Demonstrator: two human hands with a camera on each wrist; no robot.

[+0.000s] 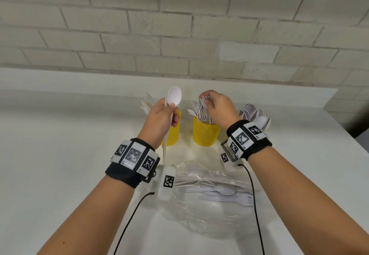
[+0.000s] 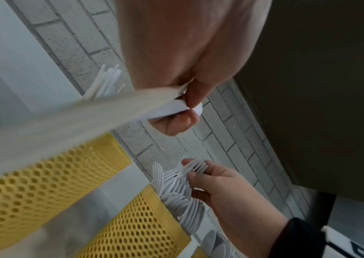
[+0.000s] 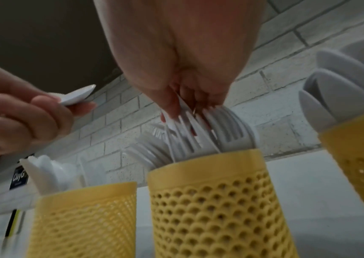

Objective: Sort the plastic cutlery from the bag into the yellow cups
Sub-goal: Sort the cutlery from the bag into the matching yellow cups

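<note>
Three yellow perforated cups stand in a row by the wall. The left cup (image 1: 173,135) holds knives, the middle cup (image 1: 205,133) forks, and the right cup (image 3: 357,148) spoons (image 1: 253,113). My left hand (image 1: 161,119) is raised above the left cup and grips a white spoon (image 1: 174,95) together with a white knife (image 1: 165,151), bowl upward. My right hand (image 1: 217,109) is over the middle cup, its fingertips pinching the heads of white forks (image 3: 189,132) whose handles reach down into that cup (image 3: 216,200).
A clear plastic bag (image 1: 209,214) lies flat on the white counter (image 1: 60,155) near me, with loose forks and a spoon (image 1: 225,192) on it. A brick wall (image 1: 179,35) rises right behind the cups. Cables trail from both wrist bands.
</note>
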